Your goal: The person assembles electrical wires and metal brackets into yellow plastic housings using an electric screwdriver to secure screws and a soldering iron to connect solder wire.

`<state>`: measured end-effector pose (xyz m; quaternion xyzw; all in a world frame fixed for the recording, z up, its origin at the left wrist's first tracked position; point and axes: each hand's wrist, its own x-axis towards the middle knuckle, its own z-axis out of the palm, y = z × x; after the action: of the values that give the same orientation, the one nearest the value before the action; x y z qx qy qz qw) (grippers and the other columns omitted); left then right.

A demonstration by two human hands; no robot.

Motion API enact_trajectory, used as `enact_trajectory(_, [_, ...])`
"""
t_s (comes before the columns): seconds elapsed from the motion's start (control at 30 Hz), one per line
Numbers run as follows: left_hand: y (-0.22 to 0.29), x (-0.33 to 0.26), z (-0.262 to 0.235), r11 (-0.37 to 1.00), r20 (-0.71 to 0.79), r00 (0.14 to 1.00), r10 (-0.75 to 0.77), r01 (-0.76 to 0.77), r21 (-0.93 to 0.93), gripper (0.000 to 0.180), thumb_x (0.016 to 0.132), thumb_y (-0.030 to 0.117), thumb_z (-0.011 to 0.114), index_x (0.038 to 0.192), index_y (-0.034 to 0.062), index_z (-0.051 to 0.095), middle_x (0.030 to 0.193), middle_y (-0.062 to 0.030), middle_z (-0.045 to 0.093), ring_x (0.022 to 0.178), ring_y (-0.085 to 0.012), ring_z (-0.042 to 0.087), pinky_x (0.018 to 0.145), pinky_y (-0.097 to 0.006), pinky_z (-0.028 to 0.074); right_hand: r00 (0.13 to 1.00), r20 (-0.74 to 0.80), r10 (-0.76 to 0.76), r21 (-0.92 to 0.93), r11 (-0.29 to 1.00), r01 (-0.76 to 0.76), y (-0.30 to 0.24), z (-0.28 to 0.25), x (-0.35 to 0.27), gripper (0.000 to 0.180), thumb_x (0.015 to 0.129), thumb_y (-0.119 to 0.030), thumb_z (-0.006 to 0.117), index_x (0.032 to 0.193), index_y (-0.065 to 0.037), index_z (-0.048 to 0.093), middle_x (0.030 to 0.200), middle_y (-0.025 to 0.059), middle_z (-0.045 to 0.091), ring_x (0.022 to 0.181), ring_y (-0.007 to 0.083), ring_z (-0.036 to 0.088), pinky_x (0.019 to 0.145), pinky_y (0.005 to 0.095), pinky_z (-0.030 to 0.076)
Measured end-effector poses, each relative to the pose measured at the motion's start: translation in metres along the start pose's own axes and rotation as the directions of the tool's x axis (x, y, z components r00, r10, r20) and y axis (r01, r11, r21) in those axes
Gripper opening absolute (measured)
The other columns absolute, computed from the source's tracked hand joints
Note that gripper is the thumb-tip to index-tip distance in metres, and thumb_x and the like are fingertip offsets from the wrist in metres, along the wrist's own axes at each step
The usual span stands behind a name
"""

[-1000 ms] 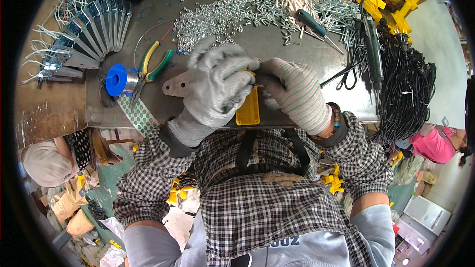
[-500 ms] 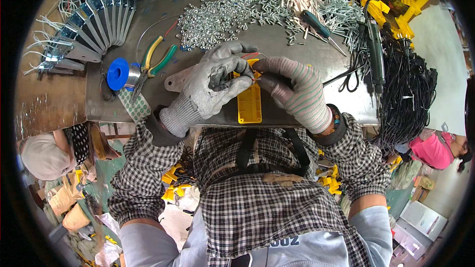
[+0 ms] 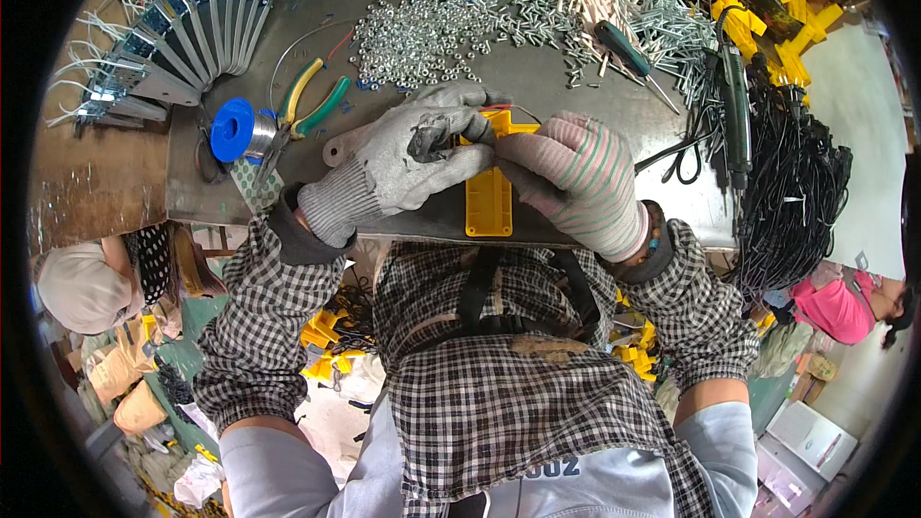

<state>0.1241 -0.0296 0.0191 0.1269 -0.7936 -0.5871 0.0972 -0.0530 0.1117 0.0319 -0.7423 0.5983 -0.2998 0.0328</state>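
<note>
My left hand (image 3: 408,153), in a grey glove with a dark worn patch, is closed in a pinch. Its fingertips meet those of my right hand (image 3: 578,177), also pinched, in a pale glove with pink and green stripes. Between them are thin wires; a wire (image 3: 526,112) arcs from behind the left fingers to the right hand, and the pinched ends are hidden. Just beneath lies an open yellow plastic housing (image 3: 489,201), its upper part partly covered by my fingers. A grey metal plate (image 3: 336,151) shows its rounded, holed end beside my left hand.
Left stand a blue solder spool (image 3: 232,130), green-and-yellow pliers (image 3: 321,107) and a row of metal brackets (image 3: 206,29). Beyond my hands lie heaped nuts (image 3: 413,43), screws (image 3: 523,0) and a screwdriver (image 3: 624,48). Right are a power screwdriver (image 3: 735,115) and black cables (image 3: 796,173). People sit either side.
My fingertips have closed together, hiding the red wire bit that showed between them. My right hand has turned slightly. The view has shifted a little.
</note>
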Motion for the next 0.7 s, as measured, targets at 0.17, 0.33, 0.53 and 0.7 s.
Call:
enact_trajectory(0.17, [-0.001,0.001,0.01,0.996,-0.054,0.996,0.065,-0.061,0.065,0.021,0.086,0.012,0.065,0.103,0.001,0.064,0.133,-0.0147,0.053,0.127,-0.0266,0.047,0.107,-0.041,0.037,0.994,0.1,-0.046,-0.191,0.98,0.065,-0.004,-0.007,0.001,0.03,0.072,-0.021,0.072,0.101,-0.014,0.066,0.089,0.0044,0.063,0.08,0.0261,0.062,0.07,0.0378,0.051])
enact_trajectory(0.33, [0.025,0.005,0.023,0.668,-0.17,0.895,0.412,-0.17,0.724,0.017,0.075,0.007,0.068,0.09,0.0019,0.066,0.125,-0.0101,0.056,0.121,-0.0257,0.048,0.102,-0.039,0.039,0.79,0.368,0.49,0.514,0.601,-0.612,-0.005,-0.019,0.016,0.014,0.079,-0.014,0.064,0.084,-0.002,0.07,0.065,0.0093,0.06,0.06,0.0169,0.058,0.058,0.0325,0.047])
enact_trajectory(0.53, [0.014,0.011,0.029,0.837,-0.314,0.899,0.307,-0.098,0.539,0.014,0.07,0.001,0.065,0.084,0.0015,0.066,0.121,-0.008,0.057,0.114,-0.025,0.052,0.098,-0.038,0.04,0.851,0.171,0.496,0.386,0.761,-0.521,-0.003,-0.012,0.007,0.022,0.083,-0.02,0.07,0.095,-0.002,0.067,0.074,0.0146,0.066,0.071,0.0255,0.068,0.064,0.0346,0.053])
enact_trajectory(0.7, [0.009,0.014,0.034,0.998,-0.296,0.954,-0.053,0.045,-0.032,0.014,0.07,0.001,0.068,0.084,0.0013,0.066,0.128,-0.0107,0.054,0.116,-0.0241,0.053,0.097,-0.036,0.042,0.971,0.065,0.232,-0.187,0.958,-0.216,-0.008,-0.012,-0.006,0.022,0.083,-0.024,0.069,0.095,-0.006,0.062,0.082,0.0117,0.069,0.078,0.0334,0.067,0.065,0.036,0.054])
